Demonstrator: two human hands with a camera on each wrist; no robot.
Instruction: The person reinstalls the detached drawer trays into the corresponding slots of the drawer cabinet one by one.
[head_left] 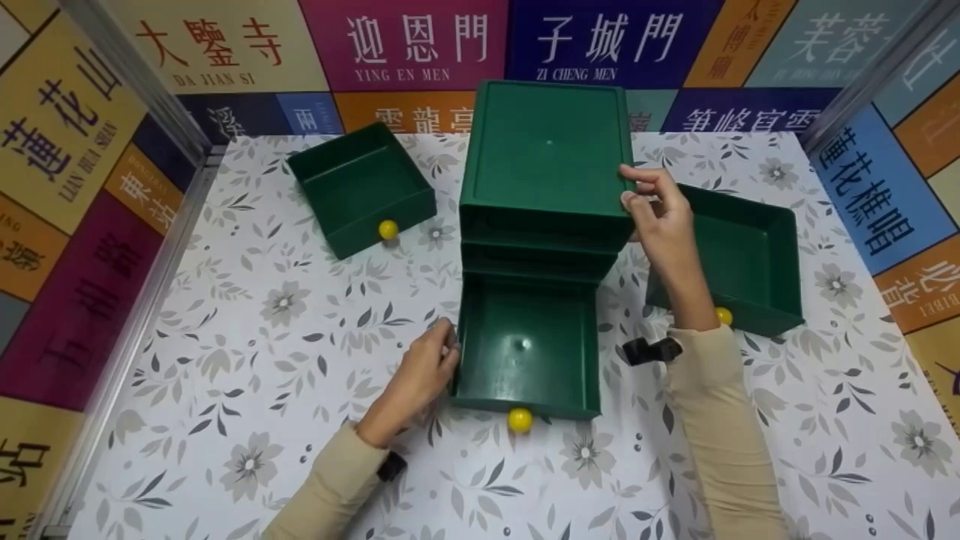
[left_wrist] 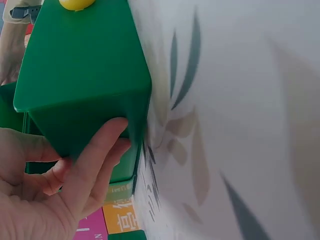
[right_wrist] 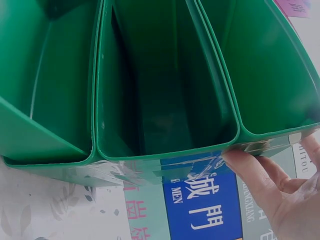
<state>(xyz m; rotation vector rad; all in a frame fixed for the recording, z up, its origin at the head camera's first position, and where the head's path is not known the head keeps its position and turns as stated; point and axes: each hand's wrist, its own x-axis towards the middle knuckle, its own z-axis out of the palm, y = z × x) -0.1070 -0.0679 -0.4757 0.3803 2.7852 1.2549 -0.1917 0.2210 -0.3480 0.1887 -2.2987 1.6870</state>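
A green cabinet [head_left: 547, 150] with three stacked compartments stands at the middle back of the table. Its upper two compartments [right_wrist: 165, 100] are without drawers. From the lowest one a green drawer [head_left: 525, 337] [left_wrist: 85, 55] with a yellow ball knob [head_left: 520, 420] sticks out far to the front, bare inside. My left hand [head_left: 416, 375] [left_wrist: 65, 190] holds this drawer by its left side wall, thumb at the rim and fingers along the outside. At the cabinet's upper right edge, my right hand [head_left: 664, 225] [right_wrist: 285, 185] grips the casing with thumb and fingers.
One loose green drawer [head_left: 364, 180] lies at the back left, its yellow knob [head_left: 388, 229] facing front. Another loose drawer [head_left: 750, 255] sits at the right, partly behind my right forearm. Printed panels [head_left: 420, 45] border the flower-patterned tabletop [head_left: 225, 337].
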